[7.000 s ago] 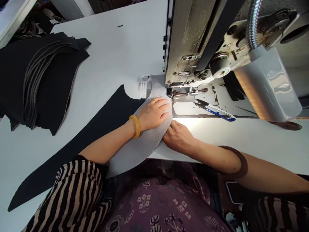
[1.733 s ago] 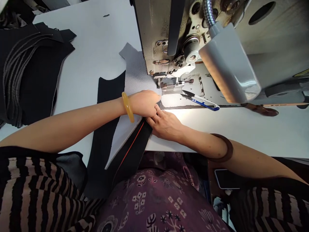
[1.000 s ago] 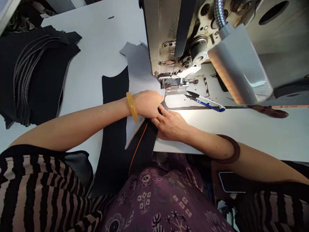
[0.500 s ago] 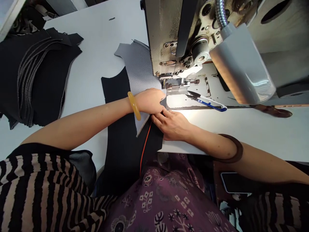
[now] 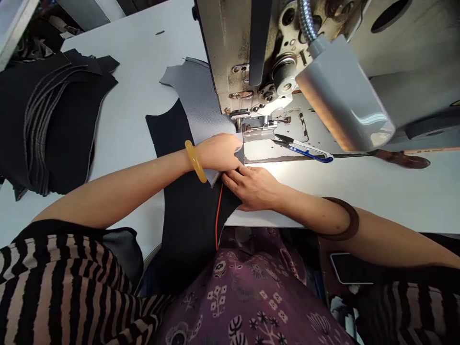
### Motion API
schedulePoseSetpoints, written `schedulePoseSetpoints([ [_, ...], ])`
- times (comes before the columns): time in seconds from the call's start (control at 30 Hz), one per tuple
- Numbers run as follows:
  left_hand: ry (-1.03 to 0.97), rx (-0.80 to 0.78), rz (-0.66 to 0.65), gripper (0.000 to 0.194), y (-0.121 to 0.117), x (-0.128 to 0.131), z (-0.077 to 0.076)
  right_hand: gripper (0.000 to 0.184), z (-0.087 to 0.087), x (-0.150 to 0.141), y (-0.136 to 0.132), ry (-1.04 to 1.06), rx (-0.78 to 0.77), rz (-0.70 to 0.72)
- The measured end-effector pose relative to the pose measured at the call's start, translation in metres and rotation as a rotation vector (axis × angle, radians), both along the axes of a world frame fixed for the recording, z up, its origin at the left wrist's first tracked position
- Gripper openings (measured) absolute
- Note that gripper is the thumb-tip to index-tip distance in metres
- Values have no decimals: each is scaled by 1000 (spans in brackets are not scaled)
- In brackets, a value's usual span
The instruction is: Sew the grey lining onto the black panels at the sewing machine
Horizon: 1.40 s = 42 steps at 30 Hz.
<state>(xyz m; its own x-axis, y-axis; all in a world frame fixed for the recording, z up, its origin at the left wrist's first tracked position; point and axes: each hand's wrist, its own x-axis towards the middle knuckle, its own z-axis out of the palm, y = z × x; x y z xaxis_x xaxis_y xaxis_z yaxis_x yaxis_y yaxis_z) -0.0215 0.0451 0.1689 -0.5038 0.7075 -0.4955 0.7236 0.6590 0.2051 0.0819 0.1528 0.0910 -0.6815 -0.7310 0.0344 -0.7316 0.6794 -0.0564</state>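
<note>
Beside the needle of a sewing machine point(image 5: 239, 125), my left hand point(image 5: 220, 151) lies over a grey mesh fabric piece point(image 5: 201, 103), its fingers curled down and their tips mostly hidden. Under the grey piece is a larger black fabric piece point(image 5: 187, 215), which hangs over the table edge towards my lap. A thin red-orange strip point(image 5: 218, 215) runs along the black fabric. Just below my left hand, my right hand point(image 5: 254, 187) has its fingers bent together on the black fabric's right edge. The two hands touch near the thumb.
Blue-handled thread snips point(image 5: 305, 151) lie right of the needle. A grey lamp head point(image 5: 347, 91) overhangs the machine bed. Stacked black fabric pieces point(image 5: 72, 129) sit at left on the white table point(image 5: 143, 52). A brown-handled tool point(image 5: 402, 159) and a phone point(image 5: 352, 268) are at right.
The grey piece's lower tip has drawn up towards my left hand. The black fabric's right edge now slants upward beneath my right hand. The view has shifted slightly.
</note>
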Motion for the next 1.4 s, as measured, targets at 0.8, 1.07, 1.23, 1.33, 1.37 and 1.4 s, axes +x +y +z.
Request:
schedulePoseSetpoints([
  [0.8,359,159,-155,18,-18,15,-31,38,-12,1,-4,247,-138,141],
  [1.07,563,380,-299,22,-45,14,-62,34,-22,0,-4,374,-247,115],
  [1.23,654,469,-440,23,-52,8,-71,30,-22,2,-4,363,-302,170],
  [1.33,680,481,-488,26,-53,2,-75,30,-23,2,-4,339,-272,173],
  [1.37,678,474,-497,28,-53,0,-76,30,-23,1,-4,337,-258,167],
  [1.4,675,466,-504,29,-52,-1,-77,29,-24,1,-4,343,-248,160],
])
